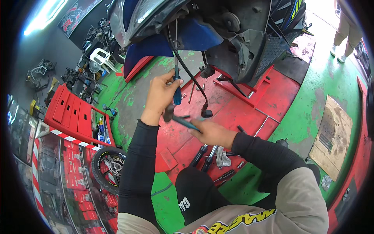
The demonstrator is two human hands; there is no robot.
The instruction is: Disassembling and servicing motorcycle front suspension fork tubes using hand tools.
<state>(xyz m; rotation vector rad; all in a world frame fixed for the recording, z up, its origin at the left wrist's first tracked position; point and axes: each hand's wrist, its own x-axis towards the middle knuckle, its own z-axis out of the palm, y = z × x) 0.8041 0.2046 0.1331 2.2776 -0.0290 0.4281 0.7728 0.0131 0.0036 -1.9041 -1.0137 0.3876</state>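
Observation:
My left hand (160, 93) is closed around the teal handle of a screwdriver (177, 95), held upright with its long shaft running up into the front of a raised scooter (241, 46). Beside that shaft, a black cable (189, 72) hangs from the scooter, ending in a dark plug-like piece above the red platform. My right hand (214, 133) grips a hammer (185, 122) by its teal handle. The hammer's head is slightly blurred and lies just below the screwdriver's butt, close to my left wrist. Blue body panels (150, 52) hide where the screwdriver's tip meets the scooter.
Under the scooter lies a red lift platform (222, 101) with scattered tools and dark fork tubes (204, 158) near my knees. A wheel (113, 167), a red tool cabinet (74, 113) and a glass showcase stand left. Flattened cardboard (331, 138) lies right; a person (346, 29) stands far right.

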